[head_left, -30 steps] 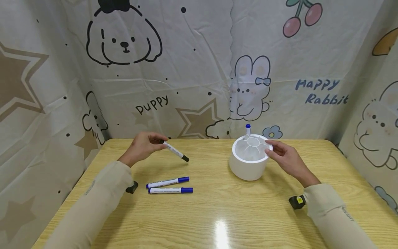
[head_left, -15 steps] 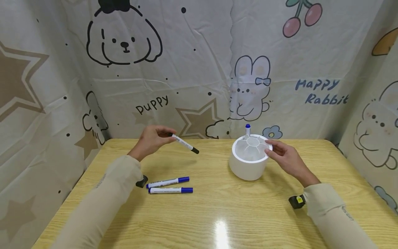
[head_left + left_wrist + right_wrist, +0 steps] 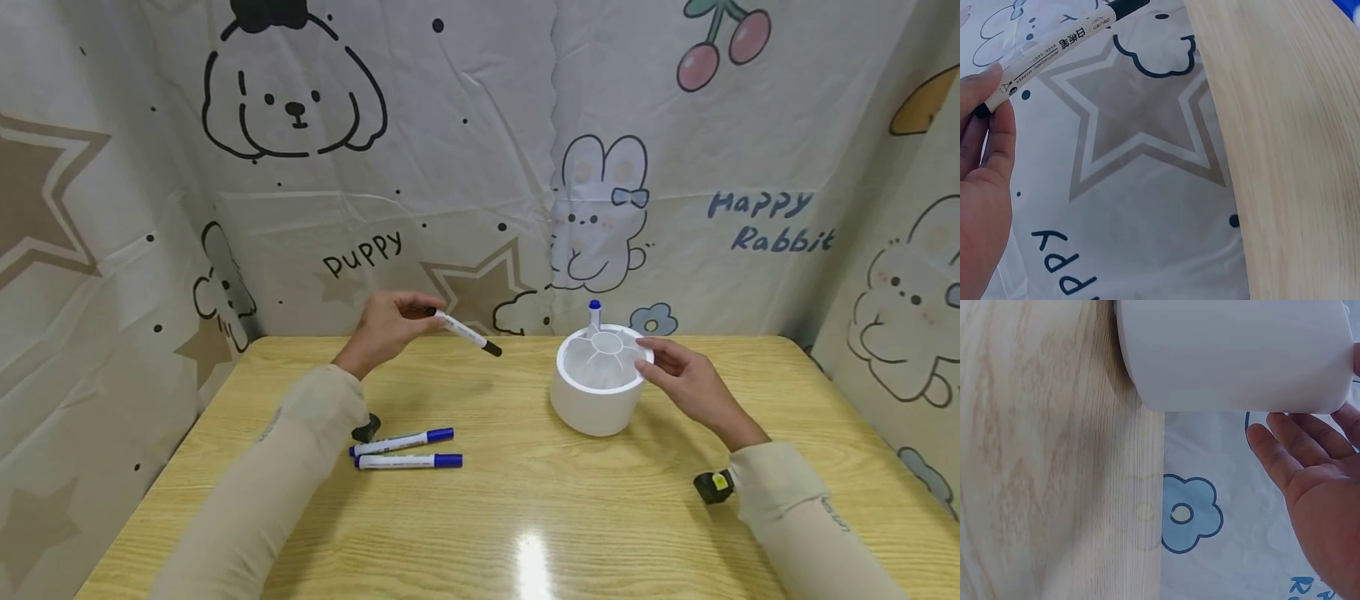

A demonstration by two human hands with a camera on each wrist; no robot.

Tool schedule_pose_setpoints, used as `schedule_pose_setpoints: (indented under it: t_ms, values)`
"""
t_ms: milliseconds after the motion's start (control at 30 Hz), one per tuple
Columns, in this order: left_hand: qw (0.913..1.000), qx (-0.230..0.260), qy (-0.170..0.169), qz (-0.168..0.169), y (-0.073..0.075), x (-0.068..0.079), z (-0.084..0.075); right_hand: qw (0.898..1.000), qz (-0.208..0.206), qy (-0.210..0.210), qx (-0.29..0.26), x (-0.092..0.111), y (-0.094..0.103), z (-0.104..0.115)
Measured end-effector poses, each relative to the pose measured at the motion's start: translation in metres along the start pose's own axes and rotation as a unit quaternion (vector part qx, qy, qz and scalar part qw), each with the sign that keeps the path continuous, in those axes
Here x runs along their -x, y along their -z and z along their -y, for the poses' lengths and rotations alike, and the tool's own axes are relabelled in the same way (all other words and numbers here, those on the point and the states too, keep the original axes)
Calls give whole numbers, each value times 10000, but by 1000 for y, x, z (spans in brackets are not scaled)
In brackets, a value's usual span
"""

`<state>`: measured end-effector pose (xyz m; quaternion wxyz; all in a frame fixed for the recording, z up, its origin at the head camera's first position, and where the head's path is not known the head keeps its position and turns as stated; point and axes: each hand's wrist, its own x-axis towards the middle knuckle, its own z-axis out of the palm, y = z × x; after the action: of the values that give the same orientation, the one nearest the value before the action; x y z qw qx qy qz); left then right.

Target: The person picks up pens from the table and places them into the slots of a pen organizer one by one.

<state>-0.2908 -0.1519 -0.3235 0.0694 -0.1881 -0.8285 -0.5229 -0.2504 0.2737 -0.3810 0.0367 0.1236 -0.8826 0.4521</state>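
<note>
Your left hand pinches a black-capped whiteboard marker by its plug end, clear of the counter; two blue-capped markers lie nearer you, side by side and roughly crosswise. The held marker's long axis slants down and to the right, cap foremost, aimed towards the white divided pen holder — apart from it, with open space between. That slant differs from the blue-ended marker, which stands nearly upright at the holder's far side. Farthest right, your right hand holds the holder's near-right rim with thumb and forefinger — so it is the nearer to the holder, while your left alone has the marker.
</note>
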Motion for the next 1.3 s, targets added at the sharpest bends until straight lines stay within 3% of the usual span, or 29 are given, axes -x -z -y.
schedule_pose_setpoints:
  t_ms: [267, 867, 1300]
  values:
    - [9999, 119, 20, -118, -12, -8, -8, 10000, -3, 20, -33, 0, 0, -1]
    - [9975, 591, -279, -286, -33, -27, -26, 10000, -13, 39, -16, 1, 1, 1]
    - [9963, 753, -357, -221, -54, -36, -36, 10000, 29, 68, 45, -1, 1, 0]
